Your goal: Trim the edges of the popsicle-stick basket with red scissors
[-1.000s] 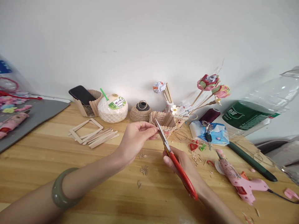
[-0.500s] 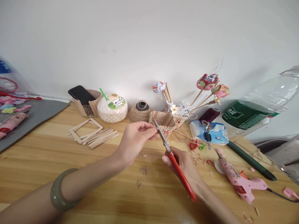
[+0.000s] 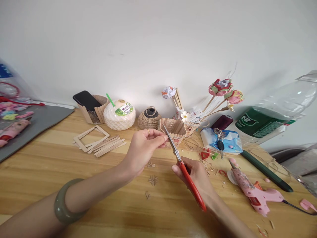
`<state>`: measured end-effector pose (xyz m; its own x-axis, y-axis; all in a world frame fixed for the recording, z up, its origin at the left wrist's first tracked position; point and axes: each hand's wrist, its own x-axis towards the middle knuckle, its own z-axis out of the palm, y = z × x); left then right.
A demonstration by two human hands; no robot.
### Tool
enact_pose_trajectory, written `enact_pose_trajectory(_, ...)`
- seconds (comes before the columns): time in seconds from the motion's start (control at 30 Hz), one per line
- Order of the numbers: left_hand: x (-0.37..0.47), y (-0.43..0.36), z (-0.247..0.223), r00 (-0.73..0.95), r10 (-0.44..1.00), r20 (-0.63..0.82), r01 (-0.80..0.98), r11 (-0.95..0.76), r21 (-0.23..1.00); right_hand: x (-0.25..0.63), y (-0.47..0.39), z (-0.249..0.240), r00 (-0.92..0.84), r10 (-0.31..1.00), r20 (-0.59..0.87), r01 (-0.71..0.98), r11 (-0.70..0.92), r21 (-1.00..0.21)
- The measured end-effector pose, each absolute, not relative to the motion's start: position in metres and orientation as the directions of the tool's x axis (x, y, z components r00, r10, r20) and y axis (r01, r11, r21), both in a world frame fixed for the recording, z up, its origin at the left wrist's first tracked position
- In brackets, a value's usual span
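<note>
My right hand [image 3: 194, 173] is closed around the red handles of a pair of scissors [image 3: 183, 166], whose blades point up and to the left. The blade tips lie right by the pinched fingers of my left hand [image 3: 145, 148]. Whatever sits in that pinch is too small to make out. Below the hands, small looped twine pieces [image 3: 153, 180] lie on the wooden table [image 3: 119, 208]. Just behind the blades stands a small craft-stick basket [image 3: 174, 127].
Behind are a twine ball [image 3: 148, 120], a wrapped coconut [image 3: 119, 115] and a phone [image 3: 87, 100] in a stick holder. Craft sticks [image 3: 109, 145] lie left. To the right are a pink glue gun [image 3: 255, 193], a tissue pack [image 3: 221, 142], a large bottle [image 3: 262, 120] and scraps.
The scissors' handles have shifted slightly up and left, and the red grips look closer together. My left hand stays in nearly the same place.
</note>
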<state>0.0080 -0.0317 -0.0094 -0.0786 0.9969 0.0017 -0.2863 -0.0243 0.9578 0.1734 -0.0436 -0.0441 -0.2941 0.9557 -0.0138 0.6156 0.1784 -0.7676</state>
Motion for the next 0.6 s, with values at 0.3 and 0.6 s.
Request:
enact_pose_trajectory(0.3, 0.0065, -0.0298, -0.0055, -0.033, 0.999, 0.017, -0.316, -0.026, 0.948, 0.1777, -0.0397, -0.0536, -0.307, 0.951, 0.015, 0.353, 0.128, -0.927)
enact_pose_trajectory(0.6, 0.0073, -0.0298, -0.0064, -0.019, 0.999, 0.032, -0.285, -0.036, 0.958, 0.1773, -0.0393, -0.0507, -0.28, 0.96, 0.011, 0.247, 0.083, -0.966)
